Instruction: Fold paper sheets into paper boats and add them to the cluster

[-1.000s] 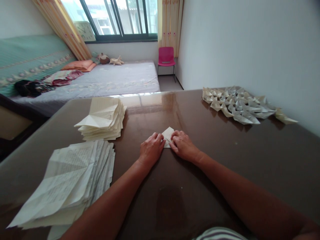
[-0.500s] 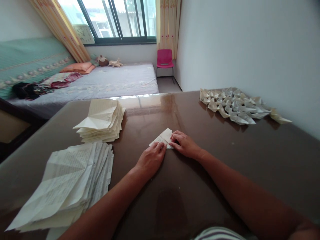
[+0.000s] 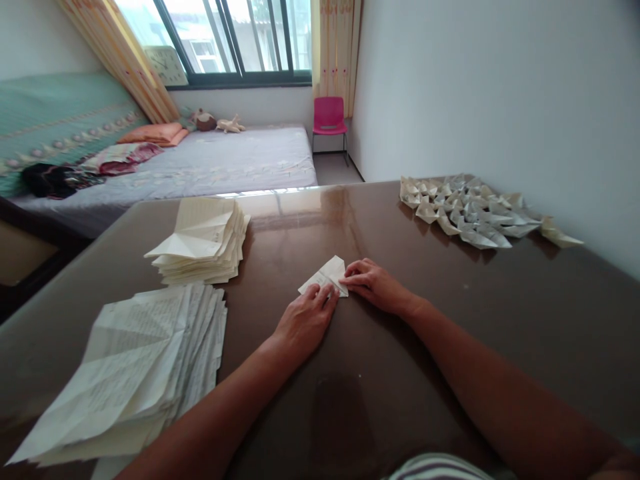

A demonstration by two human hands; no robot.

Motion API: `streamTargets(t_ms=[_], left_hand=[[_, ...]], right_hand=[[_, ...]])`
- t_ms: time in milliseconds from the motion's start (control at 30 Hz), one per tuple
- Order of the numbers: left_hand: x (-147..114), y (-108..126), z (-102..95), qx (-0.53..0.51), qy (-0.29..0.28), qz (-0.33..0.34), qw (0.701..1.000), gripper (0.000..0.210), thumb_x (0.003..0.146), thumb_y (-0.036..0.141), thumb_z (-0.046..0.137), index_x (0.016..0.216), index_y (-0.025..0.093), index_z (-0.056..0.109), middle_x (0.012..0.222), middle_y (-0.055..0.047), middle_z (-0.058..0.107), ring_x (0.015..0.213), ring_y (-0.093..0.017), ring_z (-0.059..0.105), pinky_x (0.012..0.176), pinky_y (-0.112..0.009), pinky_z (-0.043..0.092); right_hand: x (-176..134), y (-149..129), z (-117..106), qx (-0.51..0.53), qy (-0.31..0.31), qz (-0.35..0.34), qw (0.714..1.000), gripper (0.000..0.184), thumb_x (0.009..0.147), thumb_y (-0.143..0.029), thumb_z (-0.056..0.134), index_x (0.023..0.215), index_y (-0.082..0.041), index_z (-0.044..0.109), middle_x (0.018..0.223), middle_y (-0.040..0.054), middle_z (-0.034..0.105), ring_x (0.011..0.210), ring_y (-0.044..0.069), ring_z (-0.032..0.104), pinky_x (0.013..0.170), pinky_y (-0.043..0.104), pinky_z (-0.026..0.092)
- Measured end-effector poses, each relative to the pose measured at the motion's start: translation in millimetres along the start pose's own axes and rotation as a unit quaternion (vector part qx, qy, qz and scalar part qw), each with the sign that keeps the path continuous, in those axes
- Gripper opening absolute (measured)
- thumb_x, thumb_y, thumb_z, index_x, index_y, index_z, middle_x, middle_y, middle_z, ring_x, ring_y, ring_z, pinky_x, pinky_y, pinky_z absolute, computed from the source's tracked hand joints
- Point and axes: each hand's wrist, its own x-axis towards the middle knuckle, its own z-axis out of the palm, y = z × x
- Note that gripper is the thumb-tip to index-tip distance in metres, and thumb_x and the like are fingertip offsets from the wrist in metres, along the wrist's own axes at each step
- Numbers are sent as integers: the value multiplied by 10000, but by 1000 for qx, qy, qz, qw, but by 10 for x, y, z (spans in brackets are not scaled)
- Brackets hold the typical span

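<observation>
A small folded sheet of paper point(image 3: 327, 275) lies on the brown table in front of me, with a pointed top and a crease across it. My left hand point(image 3: 307, 315) holds its lower edge down, fingers bent and pressed onto the paper. At the right edge, my right hand point(image 3: 373, 285) pinches the paper between thumb and fingers. The fingertips hide parts of the lower and right edges.
A stack of creased, written sheets point(image 3: 135, 360) lies at the left, with a cream paper stack point(image 3: 200, 243) behind it. Several folded paper boats point(image 3: 470, 210) are grouped at the far right by the wall. Beyond the glossy table point(image 3: 400, 400) are a bed point(image 3: 240, 157) and a pink chair point(image 3: 329, 117).
My left fingers have shifted slightly right along the paper's lower edge. My right hand has moved a little to the right, uncovering more of the paper.
</observation>
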Motion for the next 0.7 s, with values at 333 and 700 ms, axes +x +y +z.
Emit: streamTargets(t_ms=[333,700], left_hand=[[-25,-46,38,16,10,10,1000,432,931,172,392,1360,204,431,1456,-43,418,1150,-221,468,915,-346,517],[-8,-66,40,-1,2,19,1000,438,941,202,391,1377,226,426,1428,-12,465,1133,-230,476,894,-346,517]], right_hand=[[15,109,69,48,20,-6,999,207,880,-252,587,1034,-262,725,993,46,654,902,164,538,873,329,444],[30,64,89,-5,12,11,1000,234,918,-328,526,1051,-310,718,987,47,637,925,166,518,835,302,446]])
